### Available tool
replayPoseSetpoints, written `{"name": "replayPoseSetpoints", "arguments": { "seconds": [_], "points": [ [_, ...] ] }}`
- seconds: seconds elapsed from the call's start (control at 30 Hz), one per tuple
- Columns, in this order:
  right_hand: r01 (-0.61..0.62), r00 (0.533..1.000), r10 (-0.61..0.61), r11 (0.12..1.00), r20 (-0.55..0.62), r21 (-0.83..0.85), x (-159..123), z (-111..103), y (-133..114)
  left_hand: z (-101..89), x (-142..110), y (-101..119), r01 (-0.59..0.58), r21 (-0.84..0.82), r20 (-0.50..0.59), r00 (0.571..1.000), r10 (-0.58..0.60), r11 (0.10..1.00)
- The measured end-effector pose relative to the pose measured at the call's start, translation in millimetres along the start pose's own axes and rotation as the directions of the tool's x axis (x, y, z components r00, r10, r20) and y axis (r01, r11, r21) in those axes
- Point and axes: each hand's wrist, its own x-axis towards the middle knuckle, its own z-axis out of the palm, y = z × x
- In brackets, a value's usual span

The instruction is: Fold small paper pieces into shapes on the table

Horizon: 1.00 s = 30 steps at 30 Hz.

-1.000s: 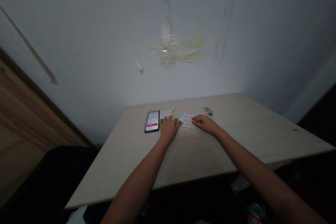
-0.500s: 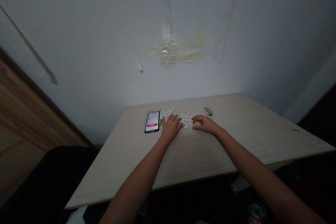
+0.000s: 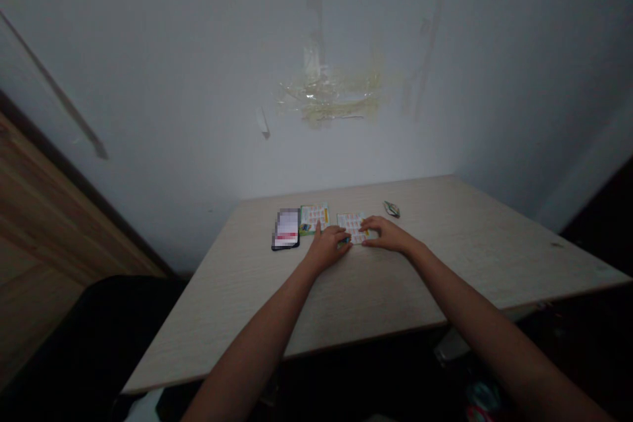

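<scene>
Head view: the lower left corner of the right-hand card [image 3: 353, 219] is covered by the left hand [image 3: 325, 247], and its right edge is partly hidden by the right hand [image 3: 390, 235]. The print on it is too small and dim to read. This card lies flat on the counter [image 3: 366, 297], near the centre of the frame, between the two hands. The left hand's fingers rest at its lower left corner, the outermost one spread apart from the others and reaching to the lower edge of the left-hand card [image 3: 314, 213]. The right hand's fingers are curved and apart, the thumb below and the others above, at the card's right side; whether they press on it cannot be told.

Just left of the left-hand card lies a phone [image 3: 287, 231], its screen partly pixelated. A small crumpled item [image 3: 391, 209] sits beyond the right hand, its kind unclear. Both forearms are cut off by the bottom of the frame, and objects below the counter at lower right are lost in darkness.
</scene>
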Motion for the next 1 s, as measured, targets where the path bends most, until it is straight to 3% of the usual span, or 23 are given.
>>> {"name": "replayPoseSetpoints", "arguments": {
  "seconds": [0.3,0.5,0.73,1.0],
  "points": [
    [-0.075,0.996,0.076,0.997,-0.036,0.027,-1,1,0,-5.6,2,1,0.004,-0.034,0.034,0.999,-0.003,0.999],
    [-0.129,0.991,0.131,0.988,-0.017,0.088,1,-3,-11,-9.1,4,3,0.055,-0.04,0.009,0.998,-0.055,0.998],
    [-0.204,0.978,0.207,0.976,-0.032,0.082,1,-1,-5,-9.0,4,5,0.082,-0.097,-0.001,0.997,-0.082,0.992],
    [-0.262,0.957,0.284,0.934,-0.06,0.243,5,3,-3,-4.3,4,4,0.094,-0.148,-0.138,0.984,-0.115,0.984]
  ]
}}
